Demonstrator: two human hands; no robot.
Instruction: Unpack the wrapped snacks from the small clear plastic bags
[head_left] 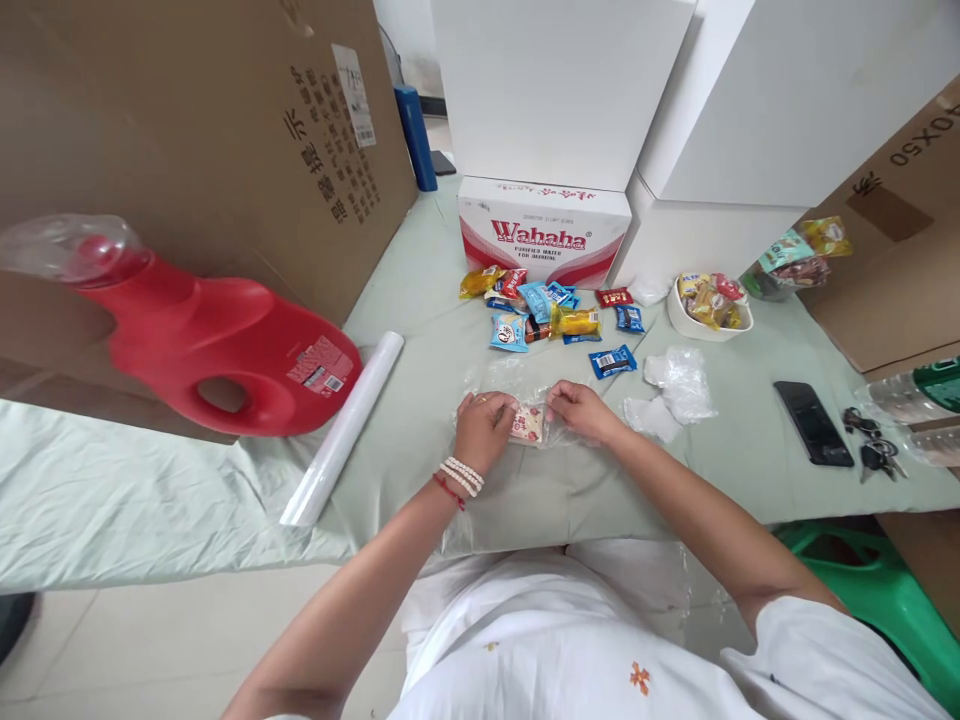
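My left hand [484,430] is closed at the left end of a small cream snack packet [528,424] with red print. Clear plastic wrap [502,378] lies under and around the packet, on the cloth. Just right of the packet, my right hand [581,410] pinches the wrap between thumb and fingers. Ahead of both hands is a loose pile of wrapped snacks, among them a yellow packet [576,321] and a light blue packet [509,333]. A dark blue packet [613,361] lies nearer my right hand. Crumpled clear plastic [682,385] rests beyond my right wrist.
On the left stand a red jug [232,350] and a white roll [345,430]. A Wahaha carton [544,235] stands at the back. To the right are a white bowl [709,325] of snacks, a black phone [814,423], keys [874,445] and plastic bottles [915,395].
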